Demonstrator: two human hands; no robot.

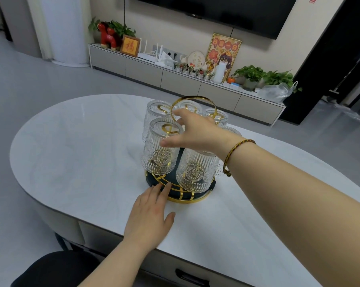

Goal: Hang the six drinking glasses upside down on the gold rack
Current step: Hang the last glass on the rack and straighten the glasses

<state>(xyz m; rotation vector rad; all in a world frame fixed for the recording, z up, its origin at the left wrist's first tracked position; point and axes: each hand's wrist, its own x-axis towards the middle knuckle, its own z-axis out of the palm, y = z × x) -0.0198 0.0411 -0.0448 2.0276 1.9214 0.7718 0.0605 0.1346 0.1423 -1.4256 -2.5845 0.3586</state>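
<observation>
The gold rack point(187, 198) with a dark round base and a gold ring handle point(193, 98) stands on the white table point(71, 146). Several ribbed clear glasses hang upside down on it: a front left glass point(160, 151), a front right glass point(195, 172), and back glasses point(154, 109) point(216, 116). My right hand point(197, 131) hovers over the rack with fingers spread, above the front right glass and near the ring handle, holding nothing. My left hand point(152, 212) lies flat on the table, fingertips touching the rack's base rim.
The table's near edge runs just below my left hand, with a drawer handle point(192, 277) under it. A black seat point(56, 268) is at the lower left. A TV cabinet point(185, 79) with plants and ornaments lines the far wall.
</observation>
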